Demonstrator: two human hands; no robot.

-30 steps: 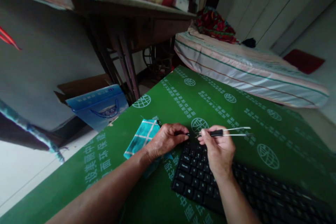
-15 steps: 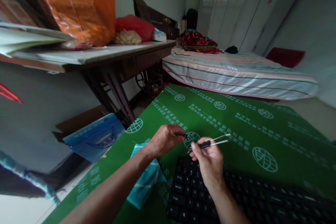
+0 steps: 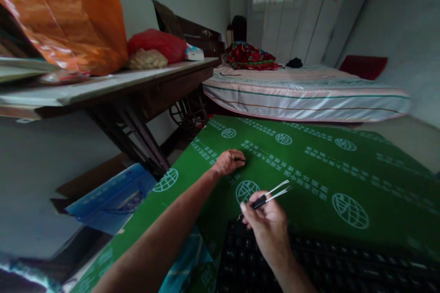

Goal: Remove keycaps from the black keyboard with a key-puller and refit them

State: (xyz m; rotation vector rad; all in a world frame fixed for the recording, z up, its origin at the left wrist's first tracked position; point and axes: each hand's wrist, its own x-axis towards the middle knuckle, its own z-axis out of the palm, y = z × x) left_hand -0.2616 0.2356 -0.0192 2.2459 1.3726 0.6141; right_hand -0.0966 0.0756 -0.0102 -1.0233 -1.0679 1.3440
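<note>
My left hand [image 3: 229,162] reaches out over the green board, fingers closed on a small black piece [image 3: 240,160], possibly a keycap, partly hidden by the fingers. Closer to me, my right hand [image 3: 266,215] grips a wire keycap puller [image 3: 260,201] by its black handle. The puller's thin metal wires point up and to the right. Below the right hand lies a black keyboard [image 3: 343,261], its left part partly covered by that hand and forearm. A blue-green striped cloth [image 3: 187,263] rests left of the keyboard, partly behind my left forearm.
The green printed board [image 3: 295,146] stretches towards a bed [image 3: 309,94]. On the left, a table [image 3: 151,80] holds an orange plastic bag [image 3: 79,18] and a red bag [image 3: 158,46]. A blue bag [image 3: 117,197] stands beneath it.
My left hand has moved forward, away from the right hand, to the board with the black piece. My right hand still holds the puller, slightly lower in view. The camera view has shifted.
</note>
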